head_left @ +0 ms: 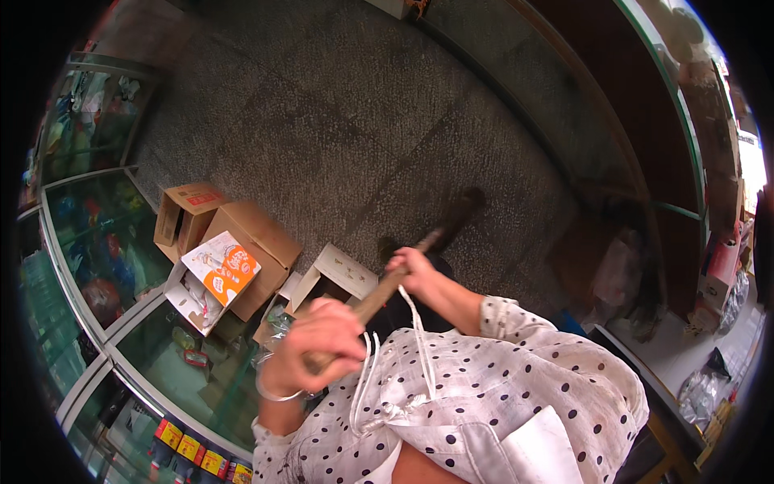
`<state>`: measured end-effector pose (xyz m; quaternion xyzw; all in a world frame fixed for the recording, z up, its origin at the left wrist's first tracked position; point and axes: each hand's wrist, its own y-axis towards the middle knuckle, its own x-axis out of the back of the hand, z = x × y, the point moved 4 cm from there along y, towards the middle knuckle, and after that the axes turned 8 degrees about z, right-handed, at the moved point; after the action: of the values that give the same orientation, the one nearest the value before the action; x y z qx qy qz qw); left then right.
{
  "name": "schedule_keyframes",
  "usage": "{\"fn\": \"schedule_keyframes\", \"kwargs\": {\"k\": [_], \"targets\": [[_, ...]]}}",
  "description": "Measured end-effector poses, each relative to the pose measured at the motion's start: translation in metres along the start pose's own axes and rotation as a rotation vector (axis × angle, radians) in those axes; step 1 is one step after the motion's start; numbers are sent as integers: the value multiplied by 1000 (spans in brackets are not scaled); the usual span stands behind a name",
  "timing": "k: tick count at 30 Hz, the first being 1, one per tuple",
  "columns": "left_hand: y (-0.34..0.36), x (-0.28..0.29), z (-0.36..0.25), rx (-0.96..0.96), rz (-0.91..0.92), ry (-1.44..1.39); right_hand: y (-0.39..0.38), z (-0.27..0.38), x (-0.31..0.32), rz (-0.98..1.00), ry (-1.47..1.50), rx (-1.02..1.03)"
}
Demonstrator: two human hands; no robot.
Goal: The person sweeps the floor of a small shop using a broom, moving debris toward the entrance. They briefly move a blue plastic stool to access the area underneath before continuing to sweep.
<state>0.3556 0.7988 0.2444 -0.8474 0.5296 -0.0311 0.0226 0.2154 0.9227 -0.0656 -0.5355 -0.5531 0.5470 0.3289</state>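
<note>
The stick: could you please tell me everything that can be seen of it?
The stick is slim and light brown, and looks like worn wood. It slants from lower left to upper right in the view. The left hand wraps it by its near end, which shows; the right hand grips it farther along. Beyond that, it runs into a dark blur, so its far end is unclear.

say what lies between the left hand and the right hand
In the head view, a stretch of the stick runs between the left hand and right hand.
</note>
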Motion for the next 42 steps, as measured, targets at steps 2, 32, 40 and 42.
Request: {"fn": "schedule_keyframes", "kwargs": {"k": [2, 32, 40, 42], "targets": [[-30, 34, -39, 28, -11, 169, 16, -72, -66, 131, -41, -87], [431, -143, 58, -72, 373, -288, -44, 467, 123, 27, 172, 592], [454, 29, -100, -43, -38, 497, -29, 374, -294, 607, 16, 263], [494, 6, -94, -100, 50, 799, -21, 385, -363, 718, -106, 192]]}}
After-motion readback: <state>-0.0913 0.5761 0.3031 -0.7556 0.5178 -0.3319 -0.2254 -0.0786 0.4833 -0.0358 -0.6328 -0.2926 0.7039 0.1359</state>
